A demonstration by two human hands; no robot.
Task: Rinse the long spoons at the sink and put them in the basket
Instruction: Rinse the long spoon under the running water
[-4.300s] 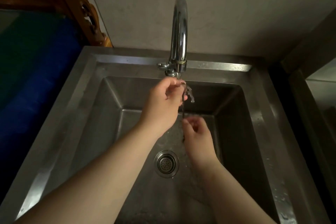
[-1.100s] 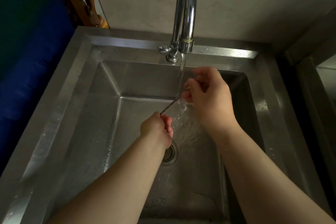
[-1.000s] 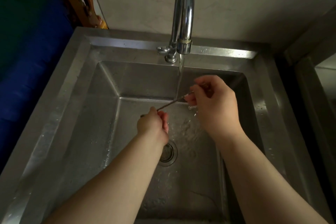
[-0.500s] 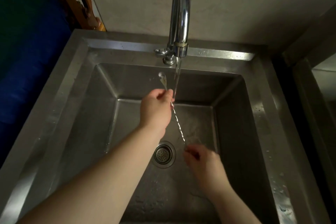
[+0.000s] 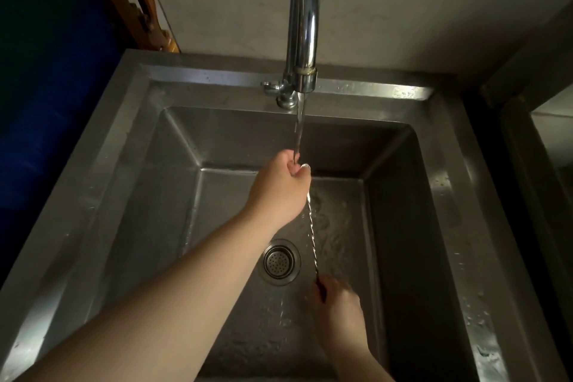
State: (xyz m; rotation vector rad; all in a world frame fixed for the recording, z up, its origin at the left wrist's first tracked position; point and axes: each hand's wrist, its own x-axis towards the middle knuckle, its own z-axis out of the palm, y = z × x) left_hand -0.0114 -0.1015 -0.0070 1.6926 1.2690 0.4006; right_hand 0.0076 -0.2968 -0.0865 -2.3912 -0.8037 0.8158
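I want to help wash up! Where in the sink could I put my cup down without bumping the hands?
The bare left half of the sink floor, between the left wall and the drain, is free. The middle is crowded: left hand and right hand hold the long spoon under the tap.

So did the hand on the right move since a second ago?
Yes. The right hand went from up beside the faucet stream down past the drain.

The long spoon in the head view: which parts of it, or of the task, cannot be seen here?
- Bowl of the long spoon: head view, hidden inside the left hand.
- Its other end: covered by the right hand.
- Basket: outside the frame.
- Top of the faucet: cut off by the upper edge.
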